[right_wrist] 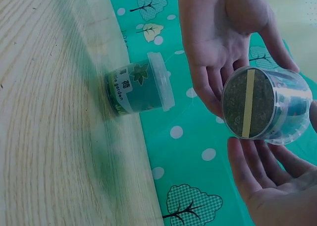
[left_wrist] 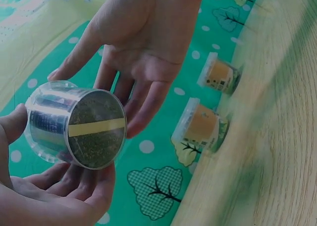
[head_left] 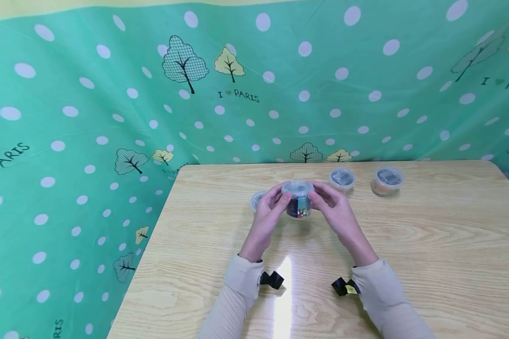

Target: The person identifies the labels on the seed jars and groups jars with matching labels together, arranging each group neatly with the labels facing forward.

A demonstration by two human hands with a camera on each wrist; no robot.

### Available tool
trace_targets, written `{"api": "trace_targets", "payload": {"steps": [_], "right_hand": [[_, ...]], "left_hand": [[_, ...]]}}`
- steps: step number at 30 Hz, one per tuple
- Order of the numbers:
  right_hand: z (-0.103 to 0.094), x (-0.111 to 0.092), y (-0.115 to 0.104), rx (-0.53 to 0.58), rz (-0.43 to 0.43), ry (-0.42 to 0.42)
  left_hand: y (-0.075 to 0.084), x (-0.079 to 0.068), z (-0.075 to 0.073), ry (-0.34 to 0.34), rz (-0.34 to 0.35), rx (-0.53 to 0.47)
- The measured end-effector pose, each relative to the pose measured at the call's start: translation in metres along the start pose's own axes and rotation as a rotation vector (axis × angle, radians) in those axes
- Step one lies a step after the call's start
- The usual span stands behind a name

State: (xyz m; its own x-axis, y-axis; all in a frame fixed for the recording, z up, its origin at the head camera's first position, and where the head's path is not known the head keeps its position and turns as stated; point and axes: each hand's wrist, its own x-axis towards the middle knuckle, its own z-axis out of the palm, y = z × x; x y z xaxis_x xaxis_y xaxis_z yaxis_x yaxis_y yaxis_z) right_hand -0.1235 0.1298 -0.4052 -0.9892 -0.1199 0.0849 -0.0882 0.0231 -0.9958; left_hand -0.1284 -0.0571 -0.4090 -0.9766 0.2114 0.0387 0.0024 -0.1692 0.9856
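on my feed, left hand (head_left: 268, 216) and right hand (head_left: 337, 209) pinch a clear, cylindrical plastic jar (head_left: 298, 207) above the wood-grain bench (head_left: 428, 245), far middle. i judge: holding step; next move needs level grip.

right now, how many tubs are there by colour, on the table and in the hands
Orange tubs, on the table: 2
Green tub, on the table: 1
Dark blue and teal tub, between the left hand and right hand: 1
Total: 4
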Motion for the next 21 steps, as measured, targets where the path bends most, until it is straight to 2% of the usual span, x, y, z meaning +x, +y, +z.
{"api": "trace_targets", "payload": {"steps": [4,10,13,18,21], "right_hand": [[0.0007,0.0001,0.0007,-0.018,0.011,-0.020],[0.0022,-0.0012,0.0022,-0.001,-0.020,0.005],[0.0029,-0.0014,0.0026,0.006,-0.030,0.023],[0.0024,-0.0005,0.0041,0.004,-0.038,0.067],[0.0014,-0.0003,0.0047,-0.001,-0.039,0.087]], "left_hand": [[-0.0019,0.0005,-0.0017,-0.024,0.009,-0.032],[-0.0022,0.0004,-0.0034,-0.033,-0.002,-0.043],[-0.0016,0.0009,-0.0025,-0.015,-0.005,-0.026],[-0.0012,0.0021,-0.0001,0.054,-0.003,0.041],[-0.0011,0.0020,0.0024,0.067,0.010,0.057]]}}
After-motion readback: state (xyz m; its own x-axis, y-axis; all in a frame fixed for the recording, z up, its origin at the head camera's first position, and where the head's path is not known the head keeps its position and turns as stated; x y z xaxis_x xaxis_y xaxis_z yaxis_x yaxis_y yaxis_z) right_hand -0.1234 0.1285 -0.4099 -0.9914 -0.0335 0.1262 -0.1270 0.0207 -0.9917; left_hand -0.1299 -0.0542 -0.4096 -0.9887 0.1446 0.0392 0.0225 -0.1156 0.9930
